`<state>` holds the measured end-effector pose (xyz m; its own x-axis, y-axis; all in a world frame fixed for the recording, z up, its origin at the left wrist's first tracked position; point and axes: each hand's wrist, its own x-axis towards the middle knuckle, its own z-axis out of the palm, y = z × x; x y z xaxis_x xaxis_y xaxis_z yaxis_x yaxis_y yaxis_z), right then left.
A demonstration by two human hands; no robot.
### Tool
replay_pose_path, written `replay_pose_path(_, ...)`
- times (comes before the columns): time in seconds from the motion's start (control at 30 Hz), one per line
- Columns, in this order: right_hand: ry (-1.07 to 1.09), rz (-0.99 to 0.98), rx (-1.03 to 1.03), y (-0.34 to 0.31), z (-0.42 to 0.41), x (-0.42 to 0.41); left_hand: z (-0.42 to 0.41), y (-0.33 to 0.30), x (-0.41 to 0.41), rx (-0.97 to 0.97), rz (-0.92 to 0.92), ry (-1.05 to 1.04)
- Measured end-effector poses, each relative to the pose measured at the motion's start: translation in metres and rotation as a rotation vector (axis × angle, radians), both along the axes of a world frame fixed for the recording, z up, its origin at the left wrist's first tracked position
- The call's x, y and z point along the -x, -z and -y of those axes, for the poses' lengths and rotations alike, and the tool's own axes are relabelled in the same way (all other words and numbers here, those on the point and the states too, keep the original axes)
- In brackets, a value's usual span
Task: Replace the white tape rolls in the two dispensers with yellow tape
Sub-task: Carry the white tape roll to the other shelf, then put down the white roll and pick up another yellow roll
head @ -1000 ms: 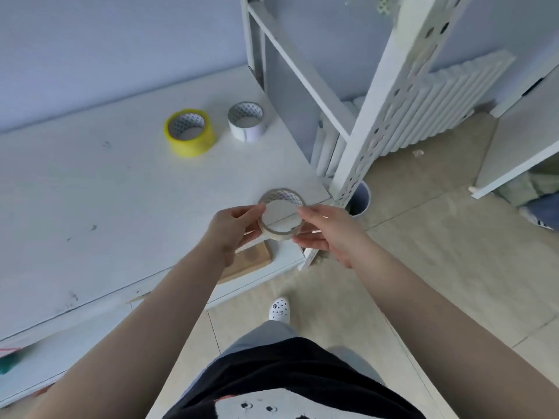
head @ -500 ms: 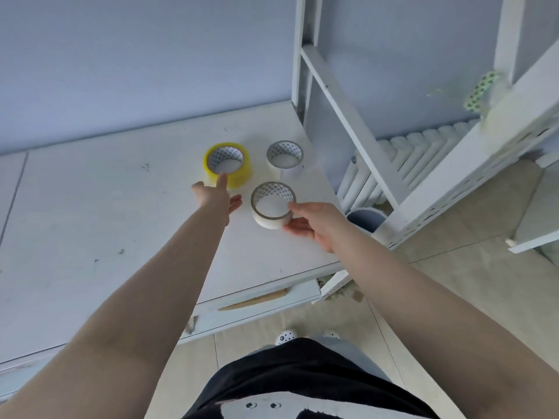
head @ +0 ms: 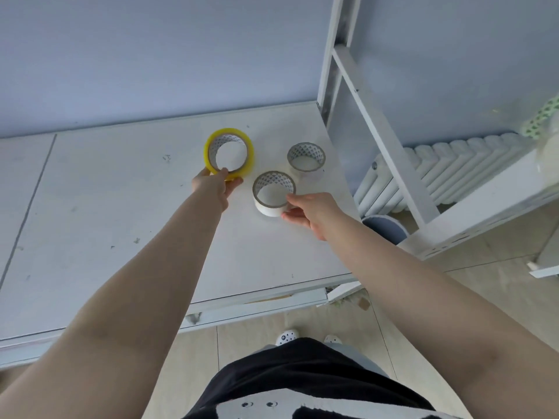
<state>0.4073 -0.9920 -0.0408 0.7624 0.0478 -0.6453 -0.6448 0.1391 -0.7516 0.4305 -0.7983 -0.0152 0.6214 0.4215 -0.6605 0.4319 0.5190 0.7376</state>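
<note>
Left hand [head: 213,187] gripping tilted yellow tape [head: 229,153], right hand [head: 311,210] fingers on white tape [head: 273,193] near desk [head: 121,222] right edge, second white roll [head: 306,157] behind

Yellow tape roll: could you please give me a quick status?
Left hand gripping tilted yellow tape roll. Right hand on near white roll. Nothing blocking.

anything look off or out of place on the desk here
Yes: the yellow tape roll is tipped up on its edge in the left hand, not flat like the two white rolls. No dispensers are in view.
</note>
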Motion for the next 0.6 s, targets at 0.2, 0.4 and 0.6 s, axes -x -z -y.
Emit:
replay_pose_path(0.2,0.047,-0.02,-0.01,-0.001,-0.034,-0.021,-0.036,-0.007,0.025,0.03,0.078,-0.131)
replay_pose_path(0.4,0.132,-0.019,-0.085,-0.007,-0.057,-0.034,-0.041,-0.009,0.058,0.063,0.127,-0.149)
replay_pose_path(0.6,0.12,0.006,-0.112,-0.007,-0.06,-0.033,-0.03,-0.005,0.075,0.071,0.152,-0.074)
